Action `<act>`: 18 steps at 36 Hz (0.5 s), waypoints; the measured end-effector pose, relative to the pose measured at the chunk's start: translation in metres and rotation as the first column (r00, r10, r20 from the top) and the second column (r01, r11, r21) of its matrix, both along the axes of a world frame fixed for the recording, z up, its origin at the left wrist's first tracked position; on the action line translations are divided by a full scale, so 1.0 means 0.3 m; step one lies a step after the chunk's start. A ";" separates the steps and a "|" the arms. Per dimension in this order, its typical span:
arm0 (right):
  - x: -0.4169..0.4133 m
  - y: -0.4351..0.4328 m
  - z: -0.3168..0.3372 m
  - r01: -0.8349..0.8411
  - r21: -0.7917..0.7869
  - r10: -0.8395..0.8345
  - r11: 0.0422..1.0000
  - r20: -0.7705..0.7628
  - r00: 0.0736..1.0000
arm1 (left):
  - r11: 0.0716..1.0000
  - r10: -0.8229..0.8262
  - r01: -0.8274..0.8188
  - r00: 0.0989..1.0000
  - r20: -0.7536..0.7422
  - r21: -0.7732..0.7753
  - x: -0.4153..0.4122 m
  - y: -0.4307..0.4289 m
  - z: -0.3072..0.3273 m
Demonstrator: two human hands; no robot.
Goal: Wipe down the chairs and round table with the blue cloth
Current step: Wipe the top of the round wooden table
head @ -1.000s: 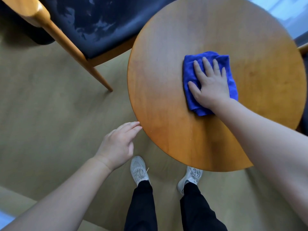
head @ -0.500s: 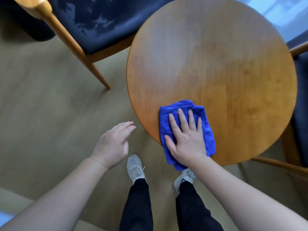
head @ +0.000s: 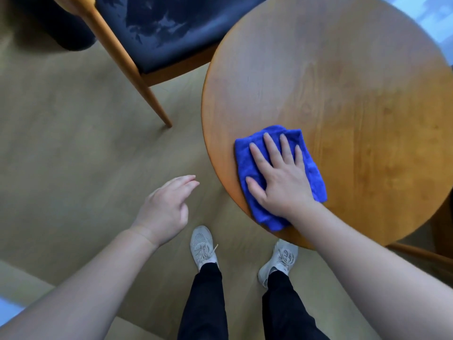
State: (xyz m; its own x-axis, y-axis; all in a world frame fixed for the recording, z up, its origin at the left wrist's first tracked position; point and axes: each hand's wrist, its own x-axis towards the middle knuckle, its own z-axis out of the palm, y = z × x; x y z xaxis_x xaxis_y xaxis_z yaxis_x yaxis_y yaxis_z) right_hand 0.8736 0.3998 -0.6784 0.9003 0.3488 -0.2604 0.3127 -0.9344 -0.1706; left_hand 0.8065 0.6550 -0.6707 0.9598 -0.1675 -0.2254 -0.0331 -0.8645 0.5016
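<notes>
A round wooden table (head: 348, 94) fills the right of the view. The folded blue cloth (head: 247, 163) lies near its front left edge, its near corner hanging slightly over the rim. My right hand (head: 277, 175) presses flat on the cloth with straight, spread fingers. My left hand (head: 166, 207) hovers over the floor left of the table, fingers relaxed, holding nothing. A chair (head: 171, 28) with a dark blue seat and light wooden legs stands at the back left, close to the table.
Part of a second chair's wooden frame (head: 421, 253) shows under the table's right edge. My two feet in grey shoes (head: 203, 246) stand on the wood-look floor just in front of the table. Open floor lies to the left.
My right hand slid the cloth from the table's middle toward the near left edge, then slightly back onto the top. My left hand stayed hovering by the table's side.
</notes>
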 end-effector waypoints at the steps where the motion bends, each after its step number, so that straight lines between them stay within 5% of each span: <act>1: 0.043 0.012 0.003 0.004 -0.004 -0.004 1.000 -0.002 1.000 | 1.000 0.004 -0.004 1.000 -0.001 -0.002 0.001 0.005 -0.002; 18: 0.629 0.089 0.005 0.250 -0.029 -0.249 0.968 0.042 0.968 | 0.999 0.021 -0.021 1.000 -0.001 -0.047 -0.035 0.086 -0.007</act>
